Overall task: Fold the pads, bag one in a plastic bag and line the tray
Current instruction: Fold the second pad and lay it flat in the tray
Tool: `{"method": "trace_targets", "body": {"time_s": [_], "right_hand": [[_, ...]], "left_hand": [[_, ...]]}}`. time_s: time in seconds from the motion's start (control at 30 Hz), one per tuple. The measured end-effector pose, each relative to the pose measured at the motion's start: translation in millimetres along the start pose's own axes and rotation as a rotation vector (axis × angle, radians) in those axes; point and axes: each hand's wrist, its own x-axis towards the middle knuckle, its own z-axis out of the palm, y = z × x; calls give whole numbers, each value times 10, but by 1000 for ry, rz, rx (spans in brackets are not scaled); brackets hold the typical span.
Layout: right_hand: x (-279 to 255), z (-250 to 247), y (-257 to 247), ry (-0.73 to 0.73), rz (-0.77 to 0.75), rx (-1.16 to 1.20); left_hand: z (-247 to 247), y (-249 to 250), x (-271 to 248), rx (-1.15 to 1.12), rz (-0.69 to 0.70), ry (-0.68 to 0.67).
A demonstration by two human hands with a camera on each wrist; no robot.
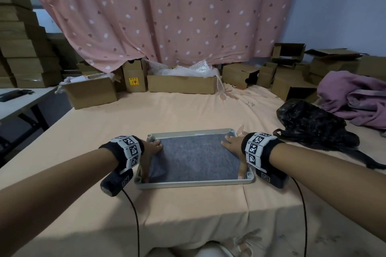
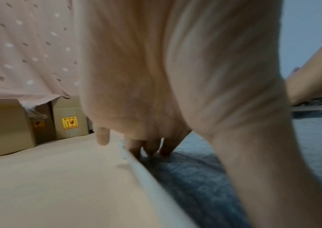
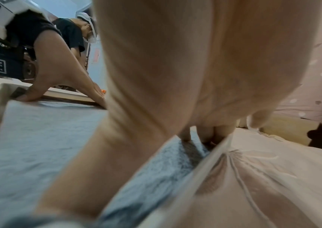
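Observation:
A grey felt pad point(image 1: 194, 157) lies flat inside the shallow white tray point(image 1: 196, 184) on the peach sheet in front of me. My left hand point(image 1: 150, 153) presses the pad's left edge down against the tray wall, fingers point(image 2: 150, 148) straight and spread, thumb toward the near corner. My right hand point(image 1: 234, 148) presses the right edge the same way, fingertips point(image 3: 207, 135) at the far right corner beside the tray rim point(image 3: 205, 160). In both wrist views the grey pad point(image 2: 195, 177) point(image 3: 39, 138) fills the tray floor. A black plastic bag point(image 1: 313, 129) lies bulging to the right of the tray.
Open cardboard boxes point(image 1: 181, 83) line the far edge under a pink spotted curtain point(image 1: 167, 12). A heap of purple cloth point(image 1: 355, 96) lies at the right. More boxes are stacked at the left point(image 1: 23, 48) beside a white table point(image 1: 16, 100). Bare sheet surrounds the tray.

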Motion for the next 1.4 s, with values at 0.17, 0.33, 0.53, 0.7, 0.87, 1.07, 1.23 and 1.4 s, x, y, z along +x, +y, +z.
{"method": "trace_targets", "body": {"time_s": [0.17,0.33,0.53,0.7,0.87,1.07,1.23,1.4], "right_hand": [[-273,-94,142,-26,-130,230],[-556,39,161,59,-232,397],[-779,208,74,68,-243,351],[-829,249,36,64,-221,211],[-839,314,9,103,-208,148],[-821,273,88,103,-198,354],[-618,162,359,178,-44,350],[-311,62,381,110,13,269]], "left_hand": [[64,-205,-179,-117,160,139],[277,-175,-446,-241,352,200],[584,-181,-553,-186,323,278],[593,-108,-553,-79,291,302],[605,-142,-543,-155,289,315],[546,-159,-525,-252,292,260],[376,-341,-258,-245,186,441],[237,-423,27,-186,39,283]]}}
